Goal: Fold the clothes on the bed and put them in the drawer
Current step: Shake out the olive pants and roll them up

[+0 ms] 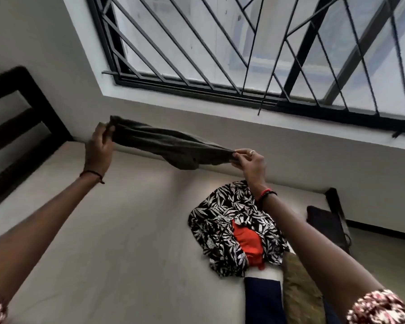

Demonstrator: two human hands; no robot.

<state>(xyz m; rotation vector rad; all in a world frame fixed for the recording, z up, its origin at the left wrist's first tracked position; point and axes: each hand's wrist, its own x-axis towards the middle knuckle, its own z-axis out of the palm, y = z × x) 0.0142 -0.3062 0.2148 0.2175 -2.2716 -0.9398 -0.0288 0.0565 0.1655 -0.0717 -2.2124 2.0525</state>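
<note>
An olive-green garment [168, 146] is stretched in the air above the bed [117, 242], bunched lengthwise. My left hand [98, 148] grips its left end, and my right hand [249, 161] pinches its right end between thumb and fingers. Below my right arm a pile of clothes lies on the bed: a black-and-white leaf-print garment [218, 220] with an orange piece [247, 244] on top, a navy and white garment [263, 298] and a tan one [302, 291] beside it.
A dark headboard [17, 127] stands at the left end of the bed. The wall with a barred window [243, 47] runs along the bed's far side. A dark piece of furniture [327, 223] stands past the bed's right end.
</note>
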